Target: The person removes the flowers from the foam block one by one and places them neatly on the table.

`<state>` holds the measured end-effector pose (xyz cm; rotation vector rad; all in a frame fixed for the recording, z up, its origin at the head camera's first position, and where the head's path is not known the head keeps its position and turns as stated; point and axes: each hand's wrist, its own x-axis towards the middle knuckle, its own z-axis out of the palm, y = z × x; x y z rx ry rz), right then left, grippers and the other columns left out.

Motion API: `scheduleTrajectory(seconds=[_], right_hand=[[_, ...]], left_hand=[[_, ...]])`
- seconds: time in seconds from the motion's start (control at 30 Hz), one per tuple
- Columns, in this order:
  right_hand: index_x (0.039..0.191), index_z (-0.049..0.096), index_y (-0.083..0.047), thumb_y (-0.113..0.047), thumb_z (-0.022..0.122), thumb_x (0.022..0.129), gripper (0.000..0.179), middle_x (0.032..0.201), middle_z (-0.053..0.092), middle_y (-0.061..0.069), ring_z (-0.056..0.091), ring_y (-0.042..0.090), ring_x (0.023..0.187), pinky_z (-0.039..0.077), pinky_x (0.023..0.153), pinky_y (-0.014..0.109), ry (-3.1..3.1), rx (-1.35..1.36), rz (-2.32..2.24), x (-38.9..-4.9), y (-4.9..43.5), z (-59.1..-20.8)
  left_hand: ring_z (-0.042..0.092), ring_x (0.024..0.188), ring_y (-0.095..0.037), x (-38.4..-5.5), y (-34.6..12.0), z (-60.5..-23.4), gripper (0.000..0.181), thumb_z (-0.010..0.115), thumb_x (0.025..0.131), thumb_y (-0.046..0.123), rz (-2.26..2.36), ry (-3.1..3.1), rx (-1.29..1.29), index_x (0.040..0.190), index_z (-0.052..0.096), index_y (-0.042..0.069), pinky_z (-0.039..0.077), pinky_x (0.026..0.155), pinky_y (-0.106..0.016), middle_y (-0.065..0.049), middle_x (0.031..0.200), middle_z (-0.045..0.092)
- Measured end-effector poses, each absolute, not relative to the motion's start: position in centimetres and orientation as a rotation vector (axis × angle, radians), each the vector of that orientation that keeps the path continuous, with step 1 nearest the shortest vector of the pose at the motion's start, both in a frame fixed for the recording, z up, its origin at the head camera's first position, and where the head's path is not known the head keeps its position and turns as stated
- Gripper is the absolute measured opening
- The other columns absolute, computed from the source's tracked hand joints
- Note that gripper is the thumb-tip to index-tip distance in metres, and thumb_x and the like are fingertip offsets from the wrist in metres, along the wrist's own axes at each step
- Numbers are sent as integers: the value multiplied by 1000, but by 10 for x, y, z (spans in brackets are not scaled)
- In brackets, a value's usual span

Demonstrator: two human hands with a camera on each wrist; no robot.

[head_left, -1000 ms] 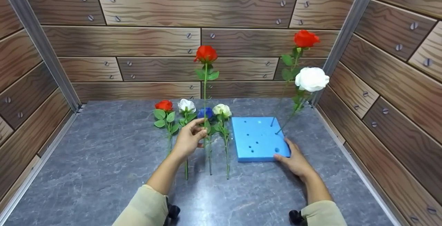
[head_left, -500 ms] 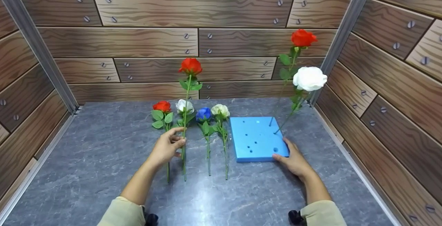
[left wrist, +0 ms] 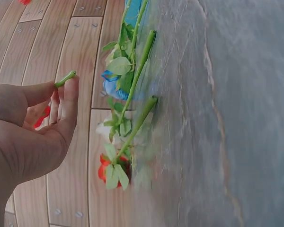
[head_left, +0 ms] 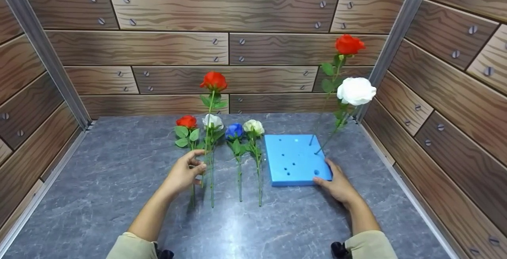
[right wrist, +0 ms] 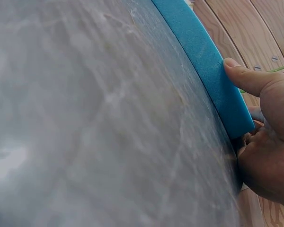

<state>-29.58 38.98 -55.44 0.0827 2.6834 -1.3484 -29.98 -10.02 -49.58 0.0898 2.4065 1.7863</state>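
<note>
My left hand [head_left: 184,174] pinches the stem of an upright red rose [head_left: 214,80] between thumb and fingers. The cut stem end [left wrist: 67,78] pokes out of the grip in the left wrist view. Just beyond that hand lie a red rose [head_left: 186,122] and a white rose [head_left: 213,121]. My right hand [head_left: 338,183] grips the near right corner of a flat blue foam block [head_left: 303,178], with the thumb on its front side. Two roses stand in the block, one red [head_left: 349,44] and one large white [head_left: 356,91], leaning right.
A blue rose [head_left: 234,131] and a cream rose [head_left: 253,126] lie between the left hand and the block, stems toward me. Several small holes dot the block's top. The grey marbled table [head_left: 253,231] is bounded by wood-patterned walls [head_left: 174,47] at the back and sides.
The left hand has carried its red rose left and a little lower, away from above the blue rose to near the lying red and white ones. The right hand has stayed on the block.
</note>
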Motion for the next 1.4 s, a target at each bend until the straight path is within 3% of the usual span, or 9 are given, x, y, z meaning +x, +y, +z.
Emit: scheduleTrajectory(seconds=[0.4,0.73,0.93,1.4], right_hand=[[163,2,-14,-52,69,91,105,167,-7,25,-2,50,154,9,124,68,2666,90,-1339,-296,390,-554],[163,1,-14,-53,69,91,107,167,-6,26,-1,50,154,9,124,67,2665,102,-1330,-295,389,-552],[163,1,-14,-53,69,91,106,167,-6,25,0,51,154,10,124,68,2657,94,-1340,-295,389,-553],[163,0,-14,-52,69,91,106,167,-6,26,-1,51,154,10,124,68,2661,84,-1344,-295,389,-553]], left_hand=[[68,100,-32,-288,-129,-495,46,62,98,6,1725,2484,37,142,54,18,64,67,-38,-25,118,64],[67,89,-24,-280,-157,-497,47,61,98,5,1666,2507,-9,144,51,12,63,62,-38,-22,112,64],[65,81,-20,-277,-168,-499,46,60,98,3,1659,2482,-51,143,49,10,63,63,-37,-14,100,62],[68,84,-21,-267,-200,-506,47,58,100,5,1615,2481,-147,145,46,7,63,65,-38,-17,107,62]])
